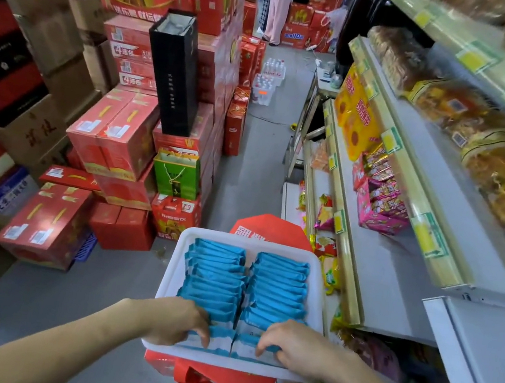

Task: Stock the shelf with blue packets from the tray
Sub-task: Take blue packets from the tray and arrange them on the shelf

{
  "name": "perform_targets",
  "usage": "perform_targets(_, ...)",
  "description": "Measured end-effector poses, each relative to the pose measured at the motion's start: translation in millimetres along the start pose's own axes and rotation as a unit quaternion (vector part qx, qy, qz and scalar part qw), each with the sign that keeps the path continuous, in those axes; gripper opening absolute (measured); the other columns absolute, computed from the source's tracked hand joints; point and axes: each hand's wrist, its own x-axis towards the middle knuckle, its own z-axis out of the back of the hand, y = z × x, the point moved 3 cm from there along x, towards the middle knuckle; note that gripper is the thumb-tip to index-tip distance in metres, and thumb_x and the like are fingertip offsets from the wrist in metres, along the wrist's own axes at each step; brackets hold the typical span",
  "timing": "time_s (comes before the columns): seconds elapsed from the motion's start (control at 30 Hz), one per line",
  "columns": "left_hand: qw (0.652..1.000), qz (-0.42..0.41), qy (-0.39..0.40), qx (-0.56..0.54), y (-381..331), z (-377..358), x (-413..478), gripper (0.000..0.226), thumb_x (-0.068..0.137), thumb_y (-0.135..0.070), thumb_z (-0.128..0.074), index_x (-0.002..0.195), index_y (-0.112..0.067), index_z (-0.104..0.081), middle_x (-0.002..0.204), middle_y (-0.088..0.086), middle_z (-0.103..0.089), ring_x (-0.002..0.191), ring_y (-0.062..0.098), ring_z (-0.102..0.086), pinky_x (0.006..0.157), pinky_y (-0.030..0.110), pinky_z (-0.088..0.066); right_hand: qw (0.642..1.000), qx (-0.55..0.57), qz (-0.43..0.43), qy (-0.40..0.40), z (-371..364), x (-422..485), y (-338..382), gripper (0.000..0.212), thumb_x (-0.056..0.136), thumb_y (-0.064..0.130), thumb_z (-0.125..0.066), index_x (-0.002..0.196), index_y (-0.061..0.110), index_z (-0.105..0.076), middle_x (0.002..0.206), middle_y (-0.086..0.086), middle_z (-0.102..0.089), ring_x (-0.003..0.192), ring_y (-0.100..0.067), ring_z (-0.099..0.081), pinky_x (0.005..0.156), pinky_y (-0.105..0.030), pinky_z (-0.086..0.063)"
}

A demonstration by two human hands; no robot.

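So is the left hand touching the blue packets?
Touching. The head view shows the left hand with fingers curled over the nearest blue packets in the tray.

Bright, even light; shelf [469, 132] edges smeared, perhaps motion blur.

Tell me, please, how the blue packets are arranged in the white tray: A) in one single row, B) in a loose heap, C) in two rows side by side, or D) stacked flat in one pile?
C: the blue packets stand on edge in two rows side by side in the white tray, and the left hand and right hand each grip the near end of one row.
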Motion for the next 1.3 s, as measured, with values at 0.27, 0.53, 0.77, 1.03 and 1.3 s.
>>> perform_targets(0.27,0.998,-0.027,-0.057,0.01,16.6,100.1,9.1,0.049,0.095,-0.01,-0.052,0.119,-0.052,-0.063,0.127,-0.027,-0.056,0.118,-0.004,-0.055,0.107,0.028,-0.045,0.991,0.004,-0.06,-0.121,89.3,-24.1,2.7,0.041,0.09,0.005,-0.05,0.114,0.033,-0.069,0.125,0.012,-0.064,0.116,-0.007,-0.056,0.104,-0.034,-0.044)
perform_targets(0.53,0.973,-0.13,-0.185,0.053,-24.4,317.5,58.6,0.058,0.08,-0.013,-0.062,0.112,-0.061,-0.065,0.119,-0.033,-0.064,0.111,-0.007,-0.062,0.1,0.03,-0.05,0.947,-0.076,-0.097,-0.297,274.2,-106.6,24.3,0.029,0.088,0.004,-0.061,0.109,0.019,-0.074,0.112,0.001,-0.069,0.102,-0.012,-0.056,0.091,-0.031,-0.044)
perform_targets(0.77,0.923,-0.303,-0.233,0.034,-135.3,432.4,128.0,0.044,0.091,-0.01,-0.066,0.112,-0.048,-0.072,0.125,-0.021,-0.068,0.118,0.009,-0.066,0.101,0.043,-0.052,0.866,-0.131,-0.181,-0.447,386.8,-258.4,63.0,0.032,0.082,-0.002,-0.06,0.107,0.011,-0.075,0.111,0.0,-0.068,0.103,-0.011,-0.059,0.092,-0.021,-0.041)
perform_targets(1.03,0.88,-0.422,-0.2,0.086,-297.5,492.3,180.6,0.032,0.086,-0.016,-0.067,0.097,-0.045,-0.076,0.106,-0.014,-0.071,0.092,0.024,-0.069,0.084,0.054,-0.056,0.744,-0.125,-0.397,-0.523,344.3,-480.8,102.7,0.03,0.083,-0.004,-0.065,0.104,0.015,-0.076,0.084,0.023,-0.065,0.071,0.011,-0.053,0.066,-0.008,-0.037)
perform_targets(1.3,0.848,-0.522,-0.079,0.045,-399.6,507.4,177.4,0.02,0.077,-0.027,-0.074,0.096,-0.026,-0.081,0.114,-0.001,-0.074,0.11,0.029,-0.068,0.107,0.06,-0.047,0.67,0.043,-0.534,-0.513,232.4,-572.0,106.8,0.039,0.092,0.001,-0.065,0.102,0.037,-0.076,0.109,0.02,-0.067,0.096,-0.002,-0.064,0.082,-0.02,-0.049)
